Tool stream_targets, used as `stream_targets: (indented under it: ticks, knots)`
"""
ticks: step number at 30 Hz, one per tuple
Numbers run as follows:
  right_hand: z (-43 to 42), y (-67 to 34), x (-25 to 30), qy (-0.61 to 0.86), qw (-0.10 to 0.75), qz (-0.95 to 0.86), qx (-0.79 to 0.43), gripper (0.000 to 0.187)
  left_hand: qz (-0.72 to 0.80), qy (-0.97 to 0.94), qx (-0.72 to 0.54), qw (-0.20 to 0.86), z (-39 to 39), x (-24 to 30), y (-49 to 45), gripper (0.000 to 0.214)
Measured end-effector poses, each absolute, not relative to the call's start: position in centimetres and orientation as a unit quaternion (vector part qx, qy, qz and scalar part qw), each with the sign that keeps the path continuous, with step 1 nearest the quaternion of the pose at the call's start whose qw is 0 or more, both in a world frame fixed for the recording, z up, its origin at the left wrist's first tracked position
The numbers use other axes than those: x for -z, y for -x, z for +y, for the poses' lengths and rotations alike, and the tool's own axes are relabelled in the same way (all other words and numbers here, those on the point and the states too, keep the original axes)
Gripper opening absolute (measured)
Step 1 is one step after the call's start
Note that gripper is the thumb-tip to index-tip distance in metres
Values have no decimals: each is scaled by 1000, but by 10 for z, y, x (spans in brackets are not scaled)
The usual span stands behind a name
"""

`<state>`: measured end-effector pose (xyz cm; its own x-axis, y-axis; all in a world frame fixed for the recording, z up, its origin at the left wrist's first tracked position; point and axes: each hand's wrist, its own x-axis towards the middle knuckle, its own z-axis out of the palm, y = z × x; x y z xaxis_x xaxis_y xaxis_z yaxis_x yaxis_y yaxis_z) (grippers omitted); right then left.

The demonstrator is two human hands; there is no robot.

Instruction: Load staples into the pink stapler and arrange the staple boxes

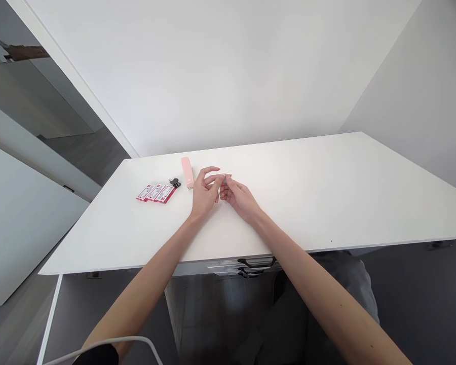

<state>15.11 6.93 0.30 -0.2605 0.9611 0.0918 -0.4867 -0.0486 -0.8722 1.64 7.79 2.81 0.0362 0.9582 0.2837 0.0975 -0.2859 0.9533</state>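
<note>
My left hand [204,195] and my right hand [243,197] meet over the middle of the white table. Thumb and fingers of each are pinched together at the tips. Between them shows a sliver of a small greyish thing [224,180], mostly hidden by the fingers and too small to name. Just left of my left hand lies a pink stapler-like object [187,171], long and narrow. Farther left, several flat red-and-white packets [155,193] overlap in a row. Against their right end sits a small black object [175,182], whose kind I cannot make out.
The white tabletop [327,192] reaches to a white wall [231,71] behind and a side wall on the right. Below the front edge are drawers with black handles [256,262]. A white cable [137,338] crosses my left forearm at the bottom.
</note>
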Motion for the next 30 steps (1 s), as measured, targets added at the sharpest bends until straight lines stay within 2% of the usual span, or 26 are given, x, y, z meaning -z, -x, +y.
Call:
stream_targets:
  ticks: [4, 9, 11, 14, 16, 18, 23, 30]
  knots:
    - [62, -160, -4, 267, 552, -368, -699, 45, 429, -619, -526, 395, 69, -26, -16, 43]
    - [51, -175, 0, 279, 567, -338, -697, 41, 472, -640, -509, 330, 55, -19, -5, 32]
    - [47, -184, 3, 294, 569, -347, -685, 40, 508, -654, -502, 250, 54, -16, 4, 26]
    - [39, -196, 6, 326, 565, -386, -653, 40, 550, -696, -460, 47, 63, -11, 21, 19]
    - [33, -203, 7, 347, 556, -424, -625, 39, 552, -735, -388, -67, 76, -10, 33, 26]
    - [29, -206, 7, 359, 547, -460, -600, 39, 542, -776, -300, -119, 92, -10, 44, 34]
    - [23, -205, 7, 366, 526, -517, -567, 38, 533, -815, -170, -148, 124, -12, 65, 35]
    - [20, -204, 7, 375, 505, -550, -549, 36, 575, -783, -154, -181, 124, -7, 72, 41]
